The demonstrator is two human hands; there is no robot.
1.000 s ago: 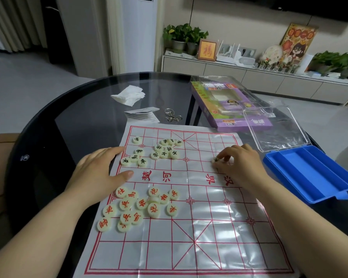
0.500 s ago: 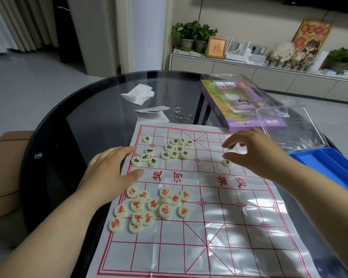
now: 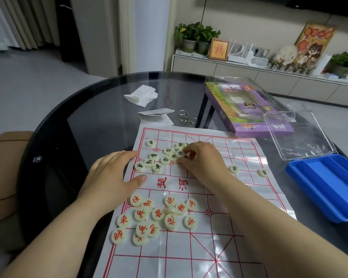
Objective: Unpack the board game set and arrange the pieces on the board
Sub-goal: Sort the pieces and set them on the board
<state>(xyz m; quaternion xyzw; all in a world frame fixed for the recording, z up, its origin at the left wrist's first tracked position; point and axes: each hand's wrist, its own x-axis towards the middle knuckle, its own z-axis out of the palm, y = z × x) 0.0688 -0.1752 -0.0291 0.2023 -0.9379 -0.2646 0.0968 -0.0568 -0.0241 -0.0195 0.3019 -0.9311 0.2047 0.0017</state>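
While the glass table (image 3: 92, 125) is this slick, the thin board sheet (image 3: 189, 263) can slide or buckle at its creases if your left hand (image 3: 113, 177) lifts; it lies flat, fingers straight, on the sheet's left edge. Your right forearm passes just beside the red heap (image 3: 159, 214) and could sweep it. Your right hand (image 3: 203, 161) is over the black heap (image 3: 155, 157), fingertips pinching one black-lettered piece (image 3: 180, 153). A snagged neighbour would scatter, perhaps into the two placed pieces (image 3: 233, 169) nearby.
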